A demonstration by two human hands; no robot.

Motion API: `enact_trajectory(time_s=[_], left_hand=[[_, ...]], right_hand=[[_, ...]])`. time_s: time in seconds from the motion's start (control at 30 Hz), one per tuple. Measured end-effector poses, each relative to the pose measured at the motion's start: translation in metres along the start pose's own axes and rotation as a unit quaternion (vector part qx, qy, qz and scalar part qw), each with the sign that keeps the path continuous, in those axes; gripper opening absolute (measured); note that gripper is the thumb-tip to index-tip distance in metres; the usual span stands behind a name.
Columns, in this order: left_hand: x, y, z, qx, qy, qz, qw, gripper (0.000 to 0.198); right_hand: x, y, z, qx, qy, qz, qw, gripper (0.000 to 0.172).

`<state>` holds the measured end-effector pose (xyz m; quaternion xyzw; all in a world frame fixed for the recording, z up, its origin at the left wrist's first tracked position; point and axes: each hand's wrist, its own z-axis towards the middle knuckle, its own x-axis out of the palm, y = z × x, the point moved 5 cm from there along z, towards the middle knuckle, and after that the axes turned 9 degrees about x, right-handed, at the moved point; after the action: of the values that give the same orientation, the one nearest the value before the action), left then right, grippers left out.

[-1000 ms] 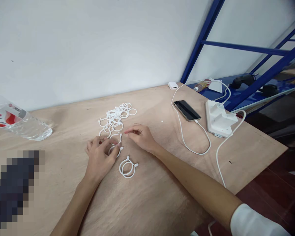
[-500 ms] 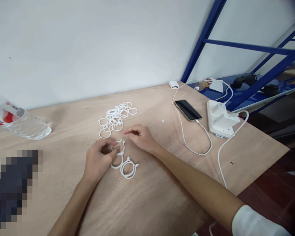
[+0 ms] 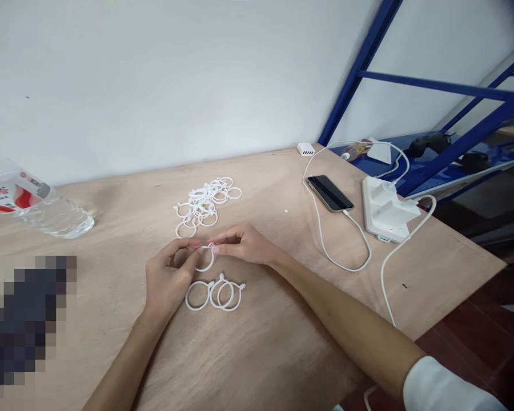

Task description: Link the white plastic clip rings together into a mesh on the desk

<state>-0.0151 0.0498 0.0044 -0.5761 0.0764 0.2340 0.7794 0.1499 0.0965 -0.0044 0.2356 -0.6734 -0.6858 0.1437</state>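
Observation:
Between my two hands is a white plastic curtain ring [image 3: 206,269], its lower curve showing below my fingers. My left hand [image 3: 169,275] pinches its left side with thumb and forefinger. At the ring's top right, near its small clasp, my right hand [image 3: 249,244] is closed with thumb and fingertips on it. Just nearer to me, three white rings [image 3: 197,295] lie partly overlapping on the wooden table [image 3: 257,337]. Beyond my hands rests a loose heap of several more white rings [image 3: 203,201].
A clear water bottle [image 3: 64,214] lies at the left, with a pixelated dark area in front. At the right are a phone [image 3: 329,193] on a white cable, a power strip [image 3: 383,211] and a small white charger [image 3: 305,149]. A blue metal frame [image 3: 355,74] stands behind the table's right edge.
My right hand has moved left and closed on the ring that my left hand holds. Another ring now lies apart beside the two near me, which have spread slightly.

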Motion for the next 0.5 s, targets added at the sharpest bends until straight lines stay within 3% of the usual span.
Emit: enact_trajectory(time_s=[0.17,0.27,0.5], left_hand=[[0.003,-0.002,0.000,0.029,0.038,0.001,0.999,0.041],[0.005,-0.005,0.000,0.038,0.067,0.031,0.997,0.052],[0.002,-0.012,-0.001,0.133,0.045,0.069,0.988,0.045]], right_hand=[[-0.010,0.002,0.000,0.006,-0.069,-0.006,0.998,0.027],[-0.011,0.003,0.000,-0.010,-0.070,0.025,0.997,0.026],[-0.008,0.002,-0.001,-0.014,-0.089,-0.038,0.995,0.025]])
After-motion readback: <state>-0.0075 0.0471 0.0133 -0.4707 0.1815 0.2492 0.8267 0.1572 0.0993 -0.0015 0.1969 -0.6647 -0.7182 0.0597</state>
